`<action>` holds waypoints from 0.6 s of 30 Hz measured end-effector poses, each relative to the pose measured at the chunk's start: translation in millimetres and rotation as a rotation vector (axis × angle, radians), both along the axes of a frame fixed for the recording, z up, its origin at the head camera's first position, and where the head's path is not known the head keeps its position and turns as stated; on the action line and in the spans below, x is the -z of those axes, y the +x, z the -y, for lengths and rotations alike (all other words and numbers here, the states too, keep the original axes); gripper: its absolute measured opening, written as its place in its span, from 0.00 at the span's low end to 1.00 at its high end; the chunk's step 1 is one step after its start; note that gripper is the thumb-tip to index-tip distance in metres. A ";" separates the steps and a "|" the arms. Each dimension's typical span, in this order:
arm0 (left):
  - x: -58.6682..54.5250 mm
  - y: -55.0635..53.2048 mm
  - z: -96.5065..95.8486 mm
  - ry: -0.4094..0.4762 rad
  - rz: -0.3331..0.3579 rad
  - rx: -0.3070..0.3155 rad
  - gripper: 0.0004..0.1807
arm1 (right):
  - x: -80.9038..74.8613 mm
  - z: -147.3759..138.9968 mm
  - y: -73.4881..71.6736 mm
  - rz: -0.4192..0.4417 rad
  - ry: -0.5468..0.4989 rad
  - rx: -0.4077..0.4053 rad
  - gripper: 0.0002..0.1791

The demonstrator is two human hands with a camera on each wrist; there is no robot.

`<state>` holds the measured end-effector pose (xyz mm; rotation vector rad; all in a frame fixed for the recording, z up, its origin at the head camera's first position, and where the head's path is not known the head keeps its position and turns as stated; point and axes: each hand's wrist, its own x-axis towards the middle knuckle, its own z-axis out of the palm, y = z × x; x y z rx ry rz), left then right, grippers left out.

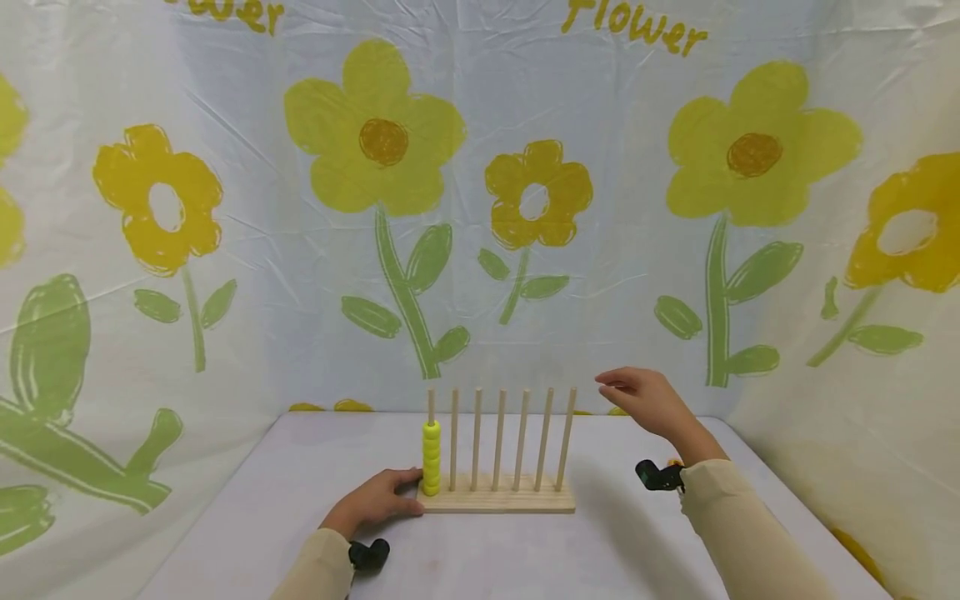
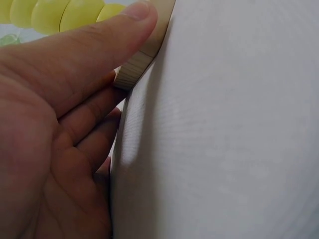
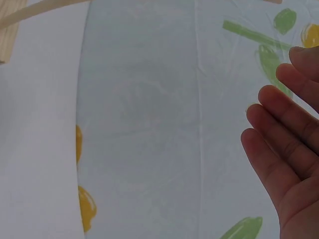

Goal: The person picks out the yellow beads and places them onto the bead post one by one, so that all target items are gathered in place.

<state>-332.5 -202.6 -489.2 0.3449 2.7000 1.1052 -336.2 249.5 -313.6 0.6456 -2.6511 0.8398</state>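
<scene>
A wooden peg rack stands on the table, its flat base [image 1: 502, 502] bearing a row of several upright pegs [image 1: 500, 442]. Bright yellow beads [image 1: 431, 458] are stacked on the leftmost peg, whose tip shows above them; the other pegs are bare. My left hand [image 1: 378, 498] grips the base's left end. In the left wrist view the thumb [image 2: 99, 40] lies along the base's corner [image 2: 137, 67] and the fingers are behind it. Raised in the air right of the last peg, my right hand [image 1: 648, 402] holds nothing, its fingers [image 3: 286, 144] slightly bent and apart from the rack.
The rack sits on a pale table [image 1: 495, 558]. Behind and beside the table hangs a cloth [image 1: 615, 250] printed with yellow flowers. Each wrist wears a small black device, the right one [image 1: 660, 476] beside the sleeve.
</scene>
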 end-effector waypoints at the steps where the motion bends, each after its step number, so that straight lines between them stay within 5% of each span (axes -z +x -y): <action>1: 0.2 0.1 -0.1 -0.001 0.000 -0.003 0.43 | 2.1 -3.4 -0.3 0.001 0.003 0.005 0.19; 18: -1.0 1.2 -0.9 0.012 0.009 -0.007 0.44 | 40.3 -58.7 0.8 0.104 0.056 0.095 0.22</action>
